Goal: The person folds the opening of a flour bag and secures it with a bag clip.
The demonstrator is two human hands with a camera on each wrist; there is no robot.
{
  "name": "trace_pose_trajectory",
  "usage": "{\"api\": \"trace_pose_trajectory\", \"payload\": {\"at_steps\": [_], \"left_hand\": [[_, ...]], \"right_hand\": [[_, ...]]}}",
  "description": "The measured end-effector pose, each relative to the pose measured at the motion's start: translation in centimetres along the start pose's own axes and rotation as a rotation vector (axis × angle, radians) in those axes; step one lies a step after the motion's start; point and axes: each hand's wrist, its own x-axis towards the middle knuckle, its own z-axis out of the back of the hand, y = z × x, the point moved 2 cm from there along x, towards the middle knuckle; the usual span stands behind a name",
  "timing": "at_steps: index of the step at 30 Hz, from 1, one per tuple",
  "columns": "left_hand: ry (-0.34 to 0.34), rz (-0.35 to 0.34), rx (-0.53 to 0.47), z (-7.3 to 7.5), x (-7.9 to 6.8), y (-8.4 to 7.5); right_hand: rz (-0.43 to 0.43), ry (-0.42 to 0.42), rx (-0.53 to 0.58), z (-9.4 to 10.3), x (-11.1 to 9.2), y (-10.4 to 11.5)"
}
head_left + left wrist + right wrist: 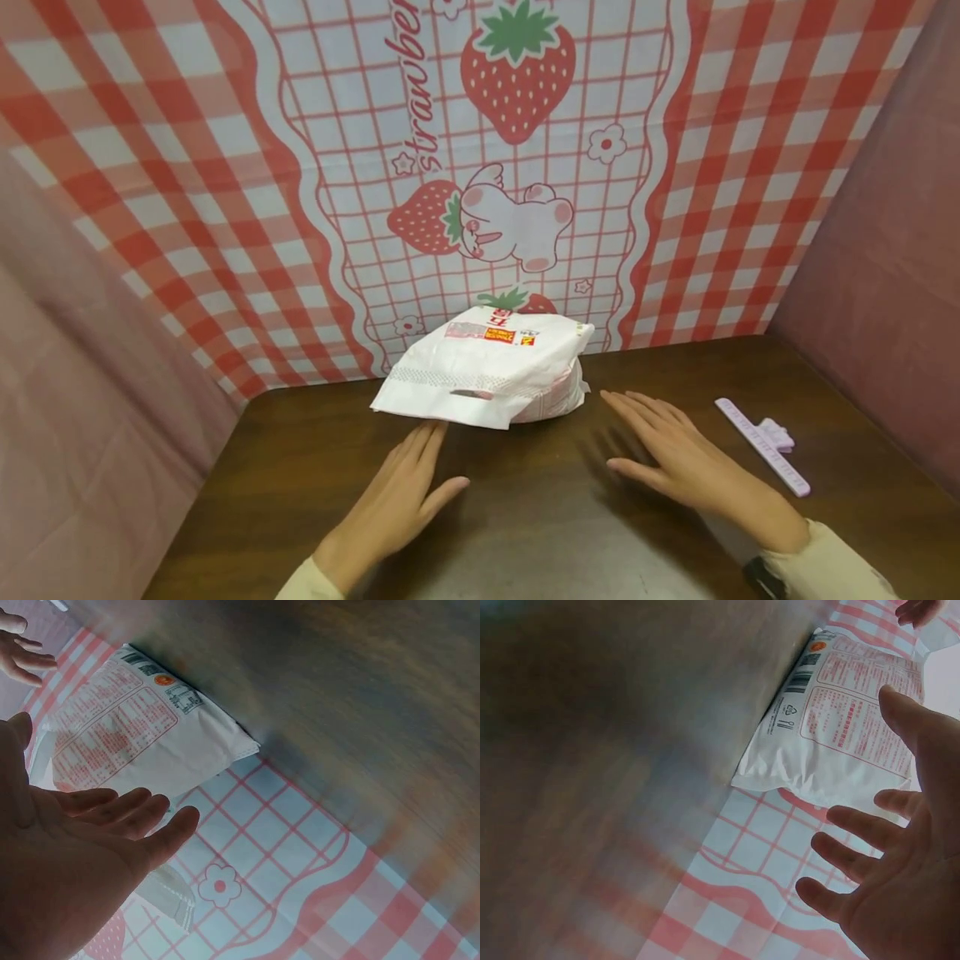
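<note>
A: Where is the puffy white bag with red and yellow print (427, 354)?

B: It sits in front of you on the dark brown wooden table (525, 525), near the back, by the red and white checked cloth with strawberries on it (750, 167). Its flat white flap (427, 402) points toward you, and the flap has a slim handle hole (472, 394) cut in it.

A: Is your left hand (393, 492) holding it?

B: No, your left hand is free. Its fingers are stretched out and its thumb sticks out to the side. The fingertips are right by the edge of the flap, but I can't tell if they touch it.

A: And your right hand (678, 462)?

B: That one is free too. Its fingers reach toward the bag's right side, with a bit of table in between.

A: What do your wrist views show?

B: They show a side of the bag with tiny red writing (855, 720) in boxes, a dark stripy barcode (800, 681) and a little round orange mark (818, 646).

A: Anything else near you?

B: A long pale purple plastic clip (761, 446) lies on the table, to the right of your right hand.
</note>
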Motion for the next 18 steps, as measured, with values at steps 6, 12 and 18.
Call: {"api": "trace_pose_trajectory", "payload": {"at_steps": [6,12,18], "left_hand": [[0.031,0.031,-0.004,-0.2,1.1,-0.1],[0.007,0.019,-0.014,-0.5,1.9,0.1],[-0.003,0.006,-0.086,-1.0,2.7,0.2]], "right_hand": [[-0.010,0.013,0.009,-0.1,1.3,-0.3],[-0.012,0.009,0.033,-0.6,2.4,-0.6],[-0.008,-0.005,0.041,-1.2,3.2,-0.9]]}}
